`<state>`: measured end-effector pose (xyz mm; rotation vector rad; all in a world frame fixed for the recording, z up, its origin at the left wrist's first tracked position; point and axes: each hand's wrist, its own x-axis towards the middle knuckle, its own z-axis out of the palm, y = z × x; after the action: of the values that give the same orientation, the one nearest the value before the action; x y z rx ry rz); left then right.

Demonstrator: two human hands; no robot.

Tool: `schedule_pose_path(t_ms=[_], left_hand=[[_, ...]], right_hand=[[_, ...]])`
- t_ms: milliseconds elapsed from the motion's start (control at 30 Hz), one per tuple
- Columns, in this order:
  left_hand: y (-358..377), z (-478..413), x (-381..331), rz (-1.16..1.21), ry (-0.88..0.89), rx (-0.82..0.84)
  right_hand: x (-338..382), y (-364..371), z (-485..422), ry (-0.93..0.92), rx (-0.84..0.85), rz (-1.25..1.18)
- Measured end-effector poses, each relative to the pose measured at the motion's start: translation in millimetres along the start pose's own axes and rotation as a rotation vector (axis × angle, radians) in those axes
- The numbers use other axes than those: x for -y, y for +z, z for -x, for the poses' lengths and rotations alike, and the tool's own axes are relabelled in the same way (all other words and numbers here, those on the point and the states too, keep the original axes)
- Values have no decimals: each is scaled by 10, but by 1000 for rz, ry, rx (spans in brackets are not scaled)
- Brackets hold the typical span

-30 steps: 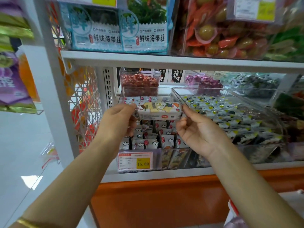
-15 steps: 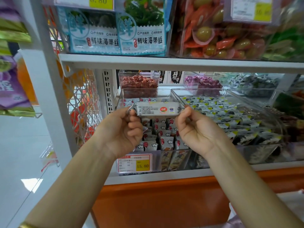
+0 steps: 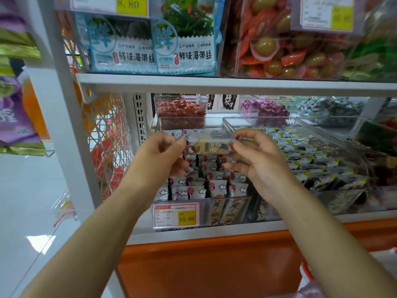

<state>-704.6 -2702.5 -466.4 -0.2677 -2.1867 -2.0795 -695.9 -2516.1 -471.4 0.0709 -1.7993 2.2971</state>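
While both hands are up at shelf level, the snack pkt (image 3: 211, 147) sits btwn them: L hand (image 3: 163, 155) pinches its left end, R hand (image 3: 257, 162) pinches the right end w/ thumb & fingertips. Pkt hangs just above the clear bin (image 3: 191, 118) of small white pkts (image 3: 219, 188) below the hands; price tag (image 3: 177, 215) lower, btwn the wrists.

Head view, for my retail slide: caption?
Left hand and right hand hold a snack packet by its ends over a clear bin.
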Motion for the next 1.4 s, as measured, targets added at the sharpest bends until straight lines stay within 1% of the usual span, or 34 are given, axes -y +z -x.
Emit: schedule_pose_path(t_ms=[67, 133, 233, 333, 400, 533, 667, 733, 800, 1100, 1233, 1267, 1300, 1333, 1400], left_hand=[[-26, -18, -12, 187, -81, 45], [-42, -33, 2, 227, -90, 50], [-55, -42, 39, 113, -53, 35], [-52, -32, 53, 35, -20, 60], [-50, -28, 51, 18, 3, 59], [-53, -18, 33, -28, 64, 64], [-34, -1, 36, -87, 103, 101], [-1, 14, 42, -132, 109, 112], [31, 24, 50, -164, 91, 99], [36, -22, 59, -181, 36, -9], [9, -74, 71, -61, -13, -85], [10, -91, 65, -22, -23, -90], [17, -110, 60, 23, -25, -87], [27, -132, 54, 66, -22, -87], [43, -191, 52, 71, 14, -123]], right_hand=[[-2, -3, -6, -24, 45, 10], [-12, 17, -3, -49, 71, 13], [-42, 49, 4, -115, 73, 44], [-79, 61, 13, -218, 10, 254], [-84, 61, 20, -256, -4, 349], [-72, 42, 27, -269, -12, 385], [-81, 43, 14, -279, -99, 390], [-84, 45, 13, -325, -148, 441], [-91, 56, 22, -373, -152, 505], [-114, 79, 61, -448, -25, 570], [-75, 26, 42, -357, 237, 622], [-64, 19, 22, -367, 255, 651], [-61, 19, -8, -385, 227, 672], [-60, 21, -43, -397, 157, 666], [-59, 26, -123, -378, -44, 557]])
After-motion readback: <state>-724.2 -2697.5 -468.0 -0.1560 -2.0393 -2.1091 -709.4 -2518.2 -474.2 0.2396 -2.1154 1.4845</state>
